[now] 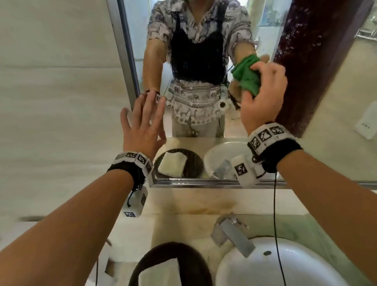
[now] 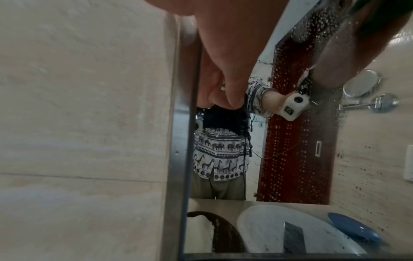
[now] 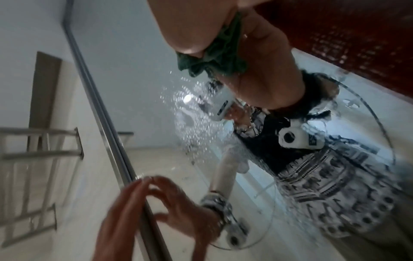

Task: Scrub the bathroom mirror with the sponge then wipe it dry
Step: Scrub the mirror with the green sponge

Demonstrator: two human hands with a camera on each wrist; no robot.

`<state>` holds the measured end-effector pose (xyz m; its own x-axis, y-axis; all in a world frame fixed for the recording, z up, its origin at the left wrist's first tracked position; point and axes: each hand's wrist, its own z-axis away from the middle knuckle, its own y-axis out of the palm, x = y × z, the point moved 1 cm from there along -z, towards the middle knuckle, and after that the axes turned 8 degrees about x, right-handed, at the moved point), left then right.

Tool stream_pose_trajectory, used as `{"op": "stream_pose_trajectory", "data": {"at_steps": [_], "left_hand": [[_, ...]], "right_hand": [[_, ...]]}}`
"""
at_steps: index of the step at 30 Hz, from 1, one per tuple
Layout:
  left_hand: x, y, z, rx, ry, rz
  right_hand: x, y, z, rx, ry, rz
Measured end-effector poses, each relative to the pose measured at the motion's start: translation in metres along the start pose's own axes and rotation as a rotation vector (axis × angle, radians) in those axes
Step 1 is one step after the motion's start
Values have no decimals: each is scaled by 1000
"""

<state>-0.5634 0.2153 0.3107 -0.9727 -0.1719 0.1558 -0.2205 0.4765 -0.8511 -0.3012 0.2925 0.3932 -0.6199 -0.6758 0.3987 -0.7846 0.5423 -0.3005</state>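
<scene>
while the right hand (image 1: 262, 95) bunches a green cloth (image 1: 246, 77) against the wet mirror (image 1: 196, 39), the left hand (image 1: 143, 124) rests spread-fingered, holding nothing, at its frame.

The mirror (image 1: 197, 50) is a large wall-mounted pane in a thin metal frame, standing upright behind the basin (image 1: 274, 270), its lower edge just above the counter. Its glass is wet, speckled with fine water droplets, thickest over the dark red reflected strip toward the right. A crumpled green cloth (image 1: 246, 76) is bunched into a loose wad and pressed against the glass, above the basin and a little to its right. A pale rectangular sponge (image 1: 158, 282) lies flat in a dark round dish just left of the basin, apart from the mirror.
</scene>
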Motion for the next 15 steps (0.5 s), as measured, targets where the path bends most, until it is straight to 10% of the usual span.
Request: {"op": "stream_pose_trajectory", "data": {"at_steps": [11,15], "left_hand": [[46,-6,-2,44,13,56],[48,-5,-1,65,34,60]], "right_hand": [[-26,51,106,575,-462,223],[-31,51,115,645,-365,242]]}}
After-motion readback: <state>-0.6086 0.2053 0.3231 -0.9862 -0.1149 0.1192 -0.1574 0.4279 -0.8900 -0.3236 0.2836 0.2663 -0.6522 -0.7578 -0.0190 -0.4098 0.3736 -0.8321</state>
